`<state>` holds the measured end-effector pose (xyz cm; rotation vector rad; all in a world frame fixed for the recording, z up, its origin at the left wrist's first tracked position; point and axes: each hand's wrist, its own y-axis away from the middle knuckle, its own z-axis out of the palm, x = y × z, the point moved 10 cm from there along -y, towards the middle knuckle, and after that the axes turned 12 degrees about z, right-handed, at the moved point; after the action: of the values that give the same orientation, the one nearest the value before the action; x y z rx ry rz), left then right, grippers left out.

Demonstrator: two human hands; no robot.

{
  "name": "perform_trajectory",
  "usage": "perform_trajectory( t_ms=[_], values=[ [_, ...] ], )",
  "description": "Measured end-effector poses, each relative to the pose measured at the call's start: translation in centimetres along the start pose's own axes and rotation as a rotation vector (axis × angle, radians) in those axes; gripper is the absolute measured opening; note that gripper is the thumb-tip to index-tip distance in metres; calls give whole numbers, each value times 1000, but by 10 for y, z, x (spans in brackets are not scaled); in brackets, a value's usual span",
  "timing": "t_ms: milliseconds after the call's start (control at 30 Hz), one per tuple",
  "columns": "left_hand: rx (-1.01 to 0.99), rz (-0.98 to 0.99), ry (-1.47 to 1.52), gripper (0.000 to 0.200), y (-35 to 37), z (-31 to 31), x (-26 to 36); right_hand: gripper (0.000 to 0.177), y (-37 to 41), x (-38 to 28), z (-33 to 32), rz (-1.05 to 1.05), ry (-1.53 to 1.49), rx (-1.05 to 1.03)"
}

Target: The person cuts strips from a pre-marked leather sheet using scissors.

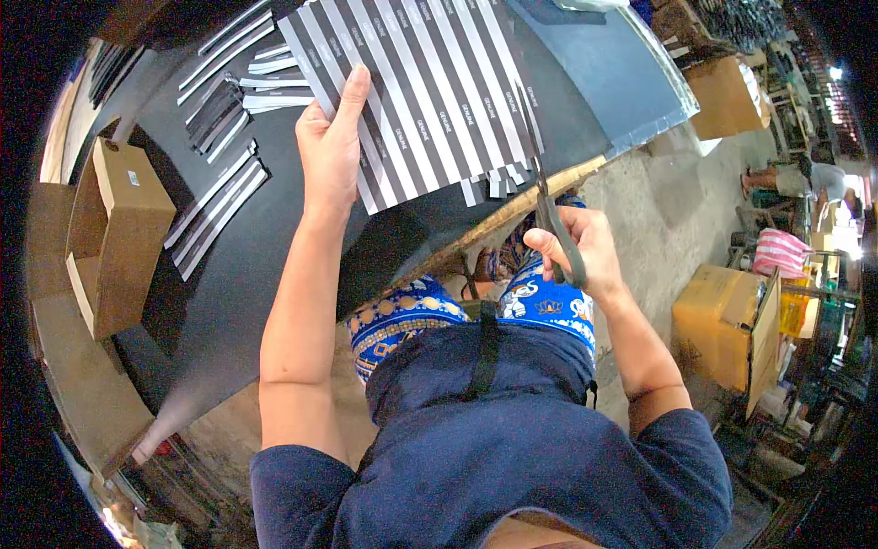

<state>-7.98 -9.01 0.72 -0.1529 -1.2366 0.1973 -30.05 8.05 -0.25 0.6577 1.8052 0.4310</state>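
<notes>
My left hand (331, 142) grips the left side of a sheet (430, 101) printed with black and white stripes and small lettering, thumb on top. In my right hand (581, 247) is a pair of dark-handled scissors (549, 206), fingers wrapped round the handles. The blades point away from me and lie along the sheet's right edge, at the outermost dark stripe. Below the sheet's lower edge, short cut strips (498, 183) lie near the table's edge. More cut strips (219, 215) lie in loose bunches on the black tabletop (247, 302) to the left.
An opened cardboard box (137, 229) stands at the table's left side. A blue-grey sheet (604, 64) covers the far right of the table. On the floor to the right are cardboard boxes (718, 325) and a pink striped bag (780, 252). Another person (796, 178) is farther off.
</notes>
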Motion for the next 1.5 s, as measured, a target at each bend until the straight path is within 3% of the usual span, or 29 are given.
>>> perform_trajectory(
  t_ms=[1133,1500],
  values=[
    [11,-25,-11,27,-1,-3,-4,37,-2,-3,-2,-7,48,29],
    [-103,-74,-17,28,6,12,-4,33,-23,-24,1,-71,-51,-57]
  ],
)
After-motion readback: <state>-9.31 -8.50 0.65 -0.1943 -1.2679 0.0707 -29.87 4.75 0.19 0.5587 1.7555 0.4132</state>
